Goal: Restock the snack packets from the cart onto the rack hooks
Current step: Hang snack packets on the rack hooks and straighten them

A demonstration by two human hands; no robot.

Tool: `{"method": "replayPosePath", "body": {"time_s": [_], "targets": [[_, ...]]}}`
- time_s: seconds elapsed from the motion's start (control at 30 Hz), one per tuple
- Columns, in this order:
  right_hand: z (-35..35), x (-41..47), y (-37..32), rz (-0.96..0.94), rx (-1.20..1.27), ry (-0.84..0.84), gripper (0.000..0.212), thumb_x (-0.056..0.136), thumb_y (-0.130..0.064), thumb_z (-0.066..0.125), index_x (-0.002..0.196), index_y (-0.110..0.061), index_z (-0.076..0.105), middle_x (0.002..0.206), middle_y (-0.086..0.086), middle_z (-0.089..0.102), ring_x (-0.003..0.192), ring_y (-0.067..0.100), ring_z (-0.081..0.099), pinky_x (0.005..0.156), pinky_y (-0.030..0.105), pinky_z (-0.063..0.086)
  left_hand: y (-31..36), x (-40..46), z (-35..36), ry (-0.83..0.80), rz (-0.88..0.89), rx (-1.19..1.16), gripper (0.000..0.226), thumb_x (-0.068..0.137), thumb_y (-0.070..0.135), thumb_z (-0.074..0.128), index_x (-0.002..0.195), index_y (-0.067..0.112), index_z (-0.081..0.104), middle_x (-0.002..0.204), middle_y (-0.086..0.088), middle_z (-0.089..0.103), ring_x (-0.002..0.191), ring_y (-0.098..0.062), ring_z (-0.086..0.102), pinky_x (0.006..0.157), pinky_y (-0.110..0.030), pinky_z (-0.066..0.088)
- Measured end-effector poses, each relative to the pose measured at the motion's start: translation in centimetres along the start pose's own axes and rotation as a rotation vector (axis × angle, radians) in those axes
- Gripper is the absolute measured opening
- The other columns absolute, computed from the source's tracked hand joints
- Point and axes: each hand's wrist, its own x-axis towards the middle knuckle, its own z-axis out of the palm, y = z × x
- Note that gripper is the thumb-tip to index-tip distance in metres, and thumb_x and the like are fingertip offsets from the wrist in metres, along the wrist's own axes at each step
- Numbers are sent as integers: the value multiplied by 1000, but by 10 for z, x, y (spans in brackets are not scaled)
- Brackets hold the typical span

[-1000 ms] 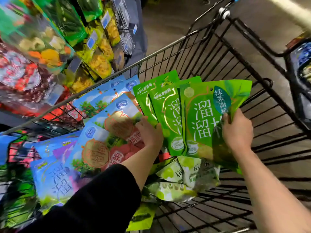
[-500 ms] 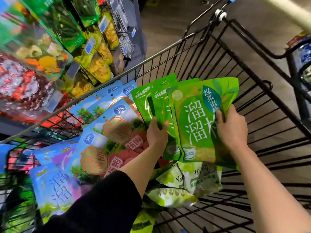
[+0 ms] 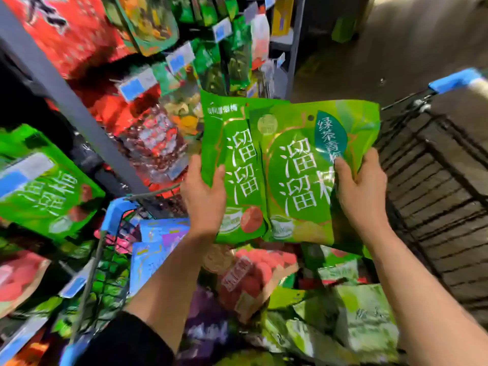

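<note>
Left hand [image 3: 204,196] and right hand [image 3: 361,191] fingers grasping green packets [image 3: 290,175] above cart [image 3: 435,207]; none hooked on rack [image 3: 68,96] yet, plenty left.

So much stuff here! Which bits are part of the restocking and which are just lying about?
Part of the job:
- green snack packets, held fanned out
- left hand and right hand, gripping them
- cart with more packets inside
- rack of hanging snacks

Just there:
- blue price tags
- floor
</note>
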Motion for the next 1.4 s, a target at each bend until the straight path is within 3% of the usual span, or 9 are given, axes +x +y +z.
{"method": "replayPosePath", "body": {"time_s": [0.13, 0.27, 0.47, 0.57, 0.7, 0.87, 1.03, 1.27, 1.4], "targets": [[23, 15, -90, -156, 107, 12, 57, 92, -11, 60, 139, 1, 32, 120, 17, 61, 103, 33, 57, 74, 23, 32, 13, 36, -87, 220, 77, 80, 39, 80, 32, 57, 107, 4, 60, 96, -17, 69, 86, -37, 63, 76, -47, 48], [42, 23, -192, -295, 158, 62, 79, 92, -10, 58, 153, -8, 9, 139, 17, 51, 115, 37, 49, 88, 32, 34, 29, 71, -179, 402, 154, 105, 36, 80, 26, 59, 107, 2, 60, 85, -16, 66, 77, -33, 56, 71, -39, 38], [73, 32, -334, -504, 210, 109, 76, 92, -12, 55, 154, -17, 12, 135, 23, 53, 113, 43, 53, 90, 41, 36, 50, 97, -304, 618, 207, 88, 31, 76, 26, 58, 96, 3, 58, 73, -3, 57, 63, -24, 48, 61, -35, 36], [86, 33, -392, -579, 231, 117, 75, 93, -13, 54, 154, -15, 11, 124, 29, 57, 104, 43, 55, 87, 41, 35, 60, 104, -351, 694, 237, 89, 24, 76, 26, 59, 90, 7, 54, 74, -4, 58, 68, -31, 53, 63, -40, 42], [89, 29, -462, -640, 284, 143, 73, 94, -12, 51, 154, -13, 11, 135, 27, 51, 117, 42, 49, 94, 39, 30, 73, 110, -411, 819, 308, 122, 28, 77, 24, 61, 98, 6, 61, 85, -5, 65, 76, -25, 58, 67, -30, 38], [92, 33, -522, -660, 283, 176, 75, 94, -15, 51, 155, -16, 6, 128, 28, 54, 112, 43, 50, 90, 43, 36, 89, 112, -460, 831, 389, 83, 22, 79, 14, 64, 99, 6, 61, 89, 3, 61, 75, -5, 52, 68, -17, 39], [112, 43, -564, -671, 343, 72, 75, 93, -15, 51, 155, -17, 7, 118, 29, 57, 107, 43, 54, 85, 43, 39, 103, 125, -477, 754, 438, 43, 25, 75, 25, 63, 95, 10, 61, 88, -7, 67, 82, -30, 62, 77, -49, 51], [124, 51, -596, -520, 531, -101, 75, 96, -14, 53, 154, -16, 6, 141, 20, 47, 127, 36, 45, 99, 39, 36, 127, 141, -474, 628, 436, -84, 17, 75, 19, 69, 90, 26, 62, 84, 13, 67, 77, -8, 63, 75, -38, 53], [132, 67, -612, -508, 631, -124, 55, 89, -18, 63, 135, -4, 37, 128, 21, 56, 117, 37, 54, 95, 41, 44, 130, 151, -472, 585, 420, -130, 19, 77, 18, 70, 92, 29, 64, 91, 7, 72, 85, -15, 69, 80, -47, 56]]}}
